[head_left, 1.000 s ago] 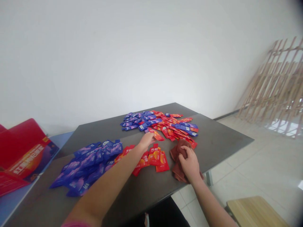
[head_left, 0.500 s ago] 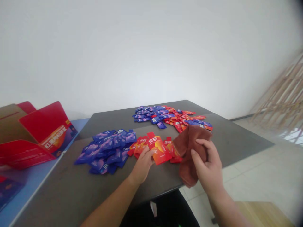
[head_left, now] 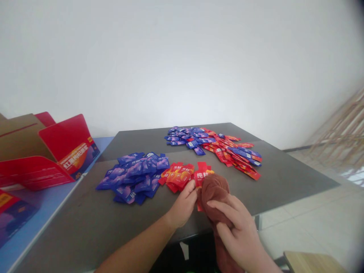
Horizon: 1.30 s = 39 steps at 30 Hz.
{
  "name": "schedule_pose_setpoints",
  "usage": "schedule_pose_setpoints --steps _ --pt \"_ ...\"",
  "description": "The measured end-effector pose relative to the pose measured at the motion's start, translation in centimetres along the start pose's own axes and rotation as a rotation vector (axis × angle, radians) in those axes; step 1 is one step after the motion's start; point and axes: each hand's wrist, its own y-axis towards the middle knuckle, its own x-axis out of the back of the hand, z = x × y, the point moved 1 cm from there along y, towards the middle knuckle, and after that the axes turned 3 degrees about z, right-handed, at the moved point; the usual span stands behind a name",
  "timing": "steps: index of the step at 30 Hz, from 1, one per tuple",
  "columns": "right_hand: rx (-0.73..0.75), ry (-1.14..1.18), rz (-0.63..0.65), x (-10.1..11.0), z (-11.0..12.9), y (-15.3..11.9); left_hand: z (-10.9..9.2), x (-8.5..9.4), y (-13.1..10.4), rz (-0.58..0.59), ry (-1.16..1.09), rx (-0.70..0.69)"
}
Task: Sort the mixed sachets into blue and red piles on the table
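My left hand (head_left: 183, 206) pinches the left edge of a red sachet (head_left: 201, 176) printed in white and orange. A brown cloth (head_left: 215, 187) lies over much of that sachet, with my right hand (head_left: 237, 225) closed around the cloth and pressing it there. The cloth's tail hangs past the table's front edge. Just left of the sachet is a small pile of red sachets (head_left: 179, 175). Beyond it to the left sits a heap of blue-purple sachets (head_left: 138, 174).
Farther back on the dark table (head_left: 295, 182) lies a mixed spread of blue and red sachets (head_left: 218, 148). An open red cardboard box (head_left: 68, 140) stands on a blue surface (head_left: 61, 197) at left. A wooden stool top (head_left: 313, 262) shows at lower right.
My right hand has brought the cloth left and down onto the red sachet, covering most of its face. My left hand still holds the sachet, slightly farther right. The view has shifted a little.
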Motion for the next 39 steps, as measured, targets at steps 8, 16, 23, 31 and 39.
schedule_pose_setpoints --steps 8,16,23,31,39 --pt "-0.218 -0.03 -0.167 2.6 -2.7 -2.6 -1.7 0.7 0.6 -0.212 -0.104 -0.081" --pt "-0.46 0.293 -0.137 -0.9 -1.3 -0.1 -0.3 0.1 0.0 -0.039 0.06 -0.013" --pt "-0.404 0.364 -0.079 0.6 -1.5 -4.3 -0.1 3.2 1.8 -0.459 0.31 -0.094" --pt "-0.674 0.282 -0.294 2.6 -6.2 -4.0 -0.4 2.0 6.1 -0.292 0.763 0.08" --pt "-0.703 0.302 -0.288 2.8 -7.9 -4.1 -1.7 0.9 3.4 -0.086 0.975 -0.008"
